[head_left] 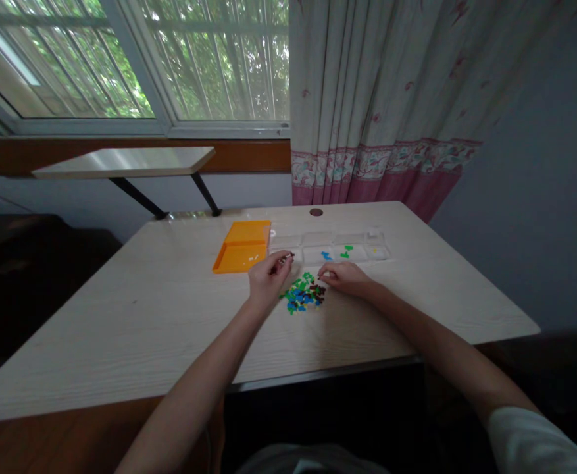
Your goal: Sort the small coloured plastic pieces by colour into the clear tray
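Note:
My left hand (268,275) is pinched on a small dark brown piece (291,255), raised over the front edge of a clear compartment box (295,261). My right hand (346,277) hovers just right of the pile, thumb and fingers pressed together; what lies between their tips is too small to make out. Below and between both hands lies a loose pile of small plastic pieces (299,297) in green, blue, brown and pale yellow. Inside the clear box, blue pieces (326,255), green pieces (346,255) and a tiny yellow piece (374,250) sit in separate compartments.
An open orange case (233,258) with a few small white pieces (253,258) lies left of the clear box. All stand on a pale wooden table (170,316). A raised shelf (130,161) on black legs rises at the back left, before the window.

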A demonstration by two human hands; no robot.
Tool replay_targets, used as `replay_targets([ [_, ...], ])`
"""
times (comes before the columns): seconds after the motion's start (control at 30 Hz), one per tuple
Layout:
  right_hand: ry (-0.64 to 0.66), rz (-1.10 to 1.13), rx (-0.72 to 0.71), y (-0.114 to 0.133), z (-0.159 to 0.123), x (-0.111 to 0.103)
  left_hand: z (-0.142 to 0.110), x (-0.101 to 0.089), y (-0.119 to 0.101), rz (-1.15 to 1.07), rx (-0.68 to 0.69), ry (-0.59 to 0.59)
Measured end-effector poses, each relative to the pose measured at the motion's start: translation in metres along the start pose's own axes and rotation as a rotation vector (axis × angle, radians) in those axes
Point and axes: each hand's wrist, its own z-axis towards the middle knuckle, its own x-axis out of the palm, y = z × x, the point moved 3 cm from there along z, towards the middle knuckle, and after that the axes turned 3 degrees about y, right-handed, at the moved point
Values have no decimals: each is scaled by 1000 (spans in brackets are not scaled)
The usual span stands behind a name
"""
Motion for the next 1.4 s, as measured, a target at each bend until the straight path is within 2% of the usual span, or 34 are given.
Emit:
replay_targets([
  [0.2, 4, -15, -12, -1, 0, 2, 3, 1, 14, -11, -153, -39],
  [0.33, -11, 0, -14, 0, -1, 1, 4, 4, 24, 52, -213, 27],
  [0.43, -33, 39, -6, 1, -1, 0, 4, 6, 26, 68, -209, 79],
  [0.53, -58, 125, -20, 2, -1, -1, 1, 10, 21, 39, -154, 208],
  [0.7, -110, 213, -65, 5, -1, 1, -9, 24, 3, -36, -11, 565],
  [0.8, -136, 212, -69, 7, -2, 2, -13, 29, -2, -83, 4, 644],
  [0.93, -134, 179, -56, 10, -3, 3, -15, 31, -2, -97, -23, 656],
  [1.4, -166, 153, -167, 15, -6, 4, -13, 28, -6, -107, -18, 620],
])
